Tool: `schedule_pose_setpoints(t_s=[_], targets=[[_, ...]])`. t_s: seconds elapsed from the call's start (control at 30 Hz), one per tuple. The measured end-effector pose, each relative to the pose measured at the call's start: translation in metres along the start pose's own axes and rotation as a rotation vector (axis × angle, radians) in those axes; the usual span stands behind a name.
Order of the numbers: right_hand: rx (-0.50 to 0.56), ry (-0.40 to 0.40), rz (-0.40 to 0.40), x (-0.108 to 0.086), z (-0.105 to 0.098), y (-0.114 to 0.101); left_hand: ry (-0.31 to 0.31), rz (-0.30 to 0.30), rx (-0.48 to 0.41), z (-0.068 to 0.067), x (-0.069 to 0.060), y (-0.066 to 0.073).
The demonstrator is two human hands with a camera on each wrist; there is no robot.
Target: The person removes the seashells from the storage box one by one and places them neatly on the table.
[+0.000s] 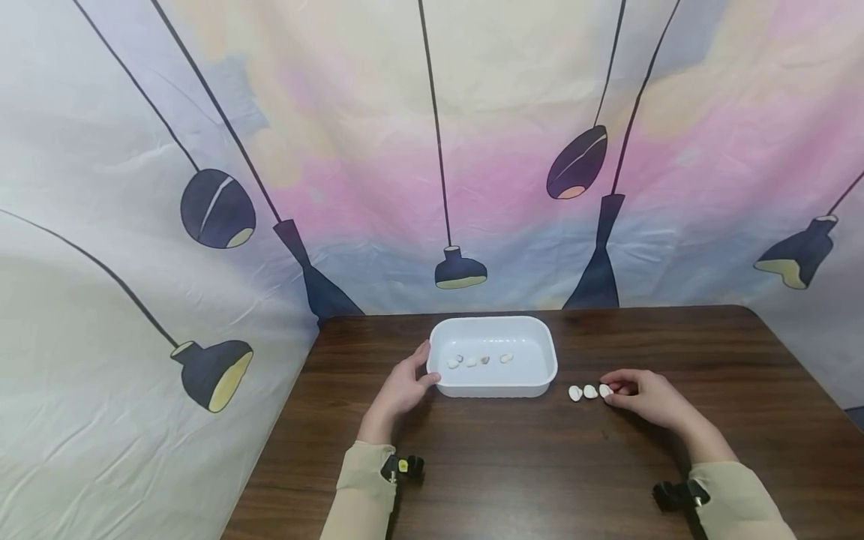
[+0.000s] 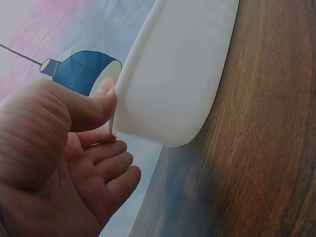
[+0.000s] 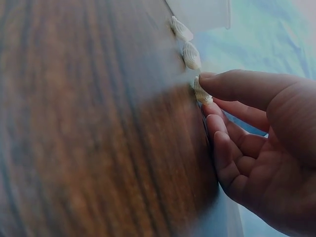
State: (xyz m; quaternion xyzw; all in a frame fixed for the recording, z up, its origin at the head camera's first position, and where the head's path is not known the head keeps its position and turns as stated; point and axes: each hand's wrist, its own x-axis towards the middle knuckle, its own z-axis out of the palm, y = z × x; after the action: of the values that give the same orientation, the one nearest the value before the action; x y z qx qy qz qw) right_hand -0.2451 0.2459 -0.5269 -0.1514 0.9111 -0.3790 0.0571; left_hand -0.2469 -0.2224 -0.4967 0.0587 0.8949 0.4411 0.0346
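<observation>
Beige sleeves (image 1: 361, 487) closest, angled in over the wood-grain table (image 1: 486, 450). Over to the right hand (image 1: 648, 396), nearest the row: thumb and forefinger pinching the right-end seashell (image 3: 202, 91), out left at the very fingertips, long axis slanting from thumb to forefinger, other fingers curled. Two ribbed shells (image 3: 191, 55) just left, then the white rectangular basin (image 1: 496, 391), loose shells (image 1: 485, 360) inside. Left hand (image 1: 403, 384) well apart, clasping the basin's near-left corner.

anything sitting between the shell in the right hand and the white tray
Yes. The middle shell and the leftmost shell lie on the table, in a row between the rightmost shell, pinched by the right hand, and the white tray.
</observation>
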Motion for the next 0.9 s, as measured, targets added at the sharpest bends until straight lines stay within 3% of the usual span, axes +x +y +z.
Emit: schedule_pose_setpoints(t_s=[0.9], targets=[[0.104, -0.005, 0.050, -0.0026, -0.0083, 0.0074, -0.005, -0.018, -0.012, -0.0001, 0.0008, -0.0012]])
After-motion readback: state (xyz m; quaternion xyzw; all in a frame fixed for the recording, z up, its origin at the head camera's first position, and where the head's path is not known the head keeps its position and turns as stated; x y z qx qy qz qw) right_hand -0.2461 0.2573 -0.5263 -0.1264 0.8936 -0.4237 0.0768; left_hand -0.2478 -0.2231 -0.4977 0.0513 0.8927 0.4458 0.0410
